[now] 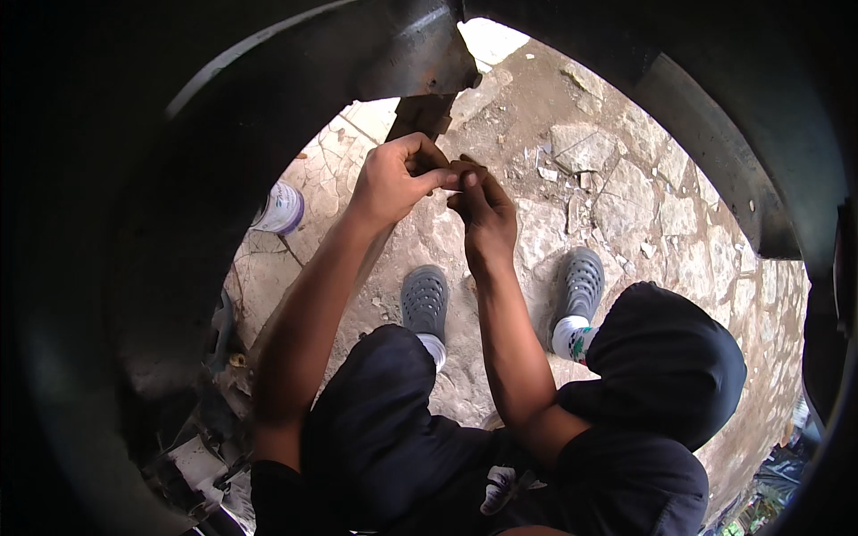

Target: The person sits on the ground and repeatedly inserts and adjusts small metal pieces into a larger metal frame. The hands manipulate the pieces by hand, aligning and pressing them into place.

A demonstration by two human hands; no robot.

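Out in front of me, my left hand (pixel 393 183) and my right hand (pixel 487 210) meet fingertip to fingertip. The left thumb and index finger pinch together, and the right fingers are curled closed against them. Whatever lies between them is small, dark and mostly covered by the fingers, so its kind cannot be told. Just beyond the left hand stands a dark brown upright piece (pixel 424 116), like a beam or bracket. Above it hangs the lower corner of a worn dark metal panel (pixel 429 67).
Dark curved panels surround the view, one with a metal edge (pixel 715 152) at right. A white and purple bucket (pixel 282 209) stands left. Below lies rough stone paving (pixel 617 196) with rubble. My grey clogs (pixel 424 299) rest on it. Dark clutter (pixel 201 464) fills the lower left.
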